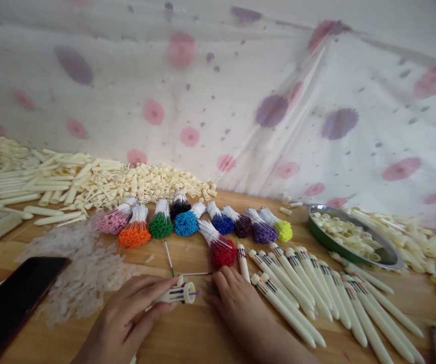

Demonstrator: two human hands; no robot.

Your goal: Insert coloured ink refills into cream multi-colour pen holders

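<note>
Our left hand (pixel 132 311) pinches a slotted barrel (pixel 175 294), purple tip (pixel 198 293) poking from its ringed end. Our right hand (pixel 235 298) curls on the table (pixel 206 336), just below the red bundle (pixel 223 253); we cannot tell what it holds. Pens (pixel 318 285) lie to its right.

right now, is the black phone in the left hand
No, the left hand holds a cream pen part, while the black phone lies on the wooden table.
</note>
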